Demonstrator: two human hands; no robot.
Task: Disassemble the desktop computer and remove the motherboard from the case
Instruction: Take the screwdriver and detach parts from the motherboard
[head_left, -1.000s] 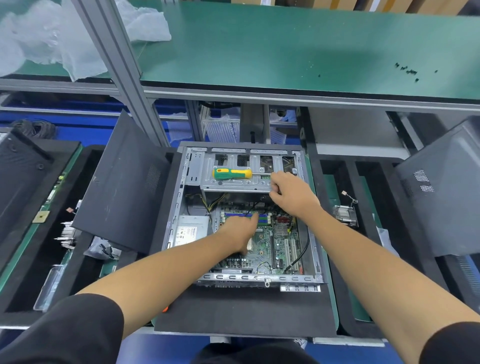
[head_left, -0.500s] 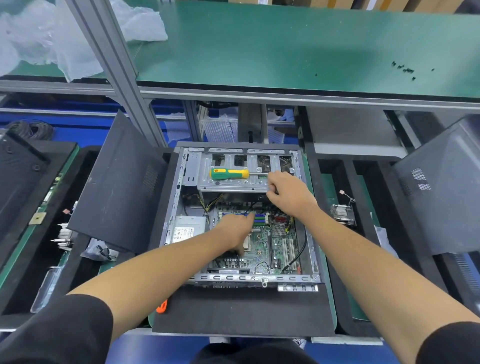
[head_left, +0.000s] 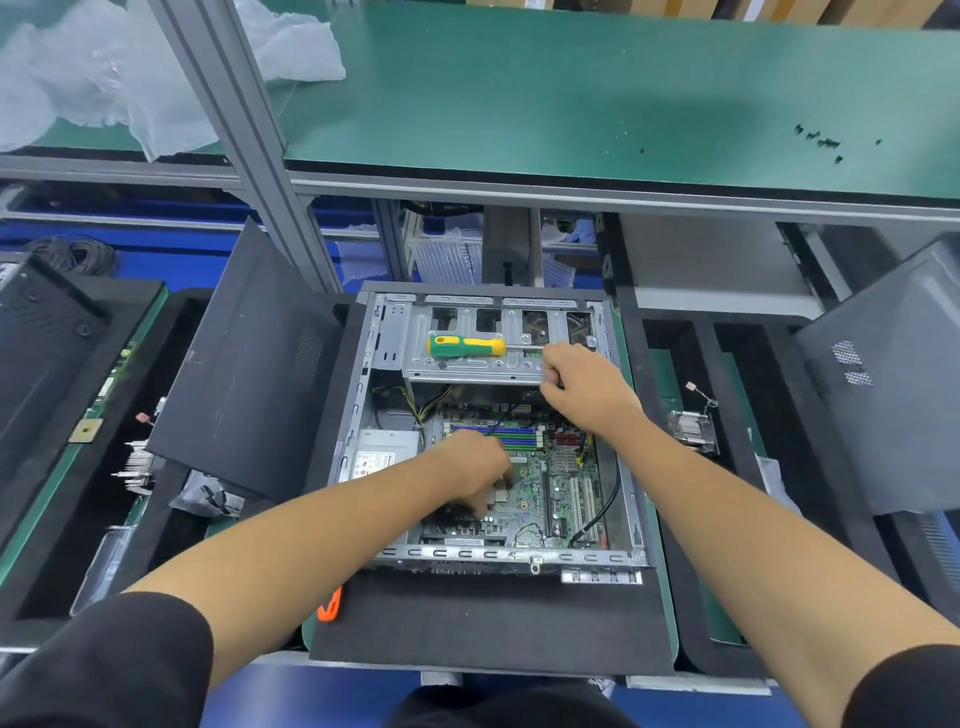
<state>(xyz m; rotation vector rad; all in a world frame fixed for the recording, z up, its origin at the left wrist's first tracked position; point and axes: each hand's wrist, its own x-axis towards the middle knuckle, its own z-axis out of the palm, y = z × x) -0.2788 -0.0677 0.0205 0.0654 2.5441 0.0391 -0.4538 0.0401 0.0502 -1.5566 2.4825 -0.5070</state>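
The open metal computer case (head_left: 631, 499) lies flat in front of me, with the green motherboard (head_left: 540, 493) inside it. My left hand (head_left: 475, 475) reaches down onto the left part of the board. Its fingers are bent toward the near edge over dark components, and what they hold is hidden. My right hand (head_left: 584, 387) is at the front lip of the silver drive cage (head_left: 415, 358), its fingers curled round a thin black cable (head_left: 511, 410) that rises from the board. A green and yellow screwdriver (head_left: 466, 346) lies on the cage.
A silver power supply (head_left: 382, 452) sits in the case's left side. A black side panel (head_left: 249, 379) leans at the left, and another panel (head_left: 893, 384) stands at the right. Small screws (head_left: 821, 141) lie on the green shelf (head_left: 519, 104) above. A small heatsink (head_left: 691, 428) rests to the right.
My left hand has drawn back toward me across the motherboard, from the memory slots to the board's near left part. My right hand stays at the drive cage's lip.
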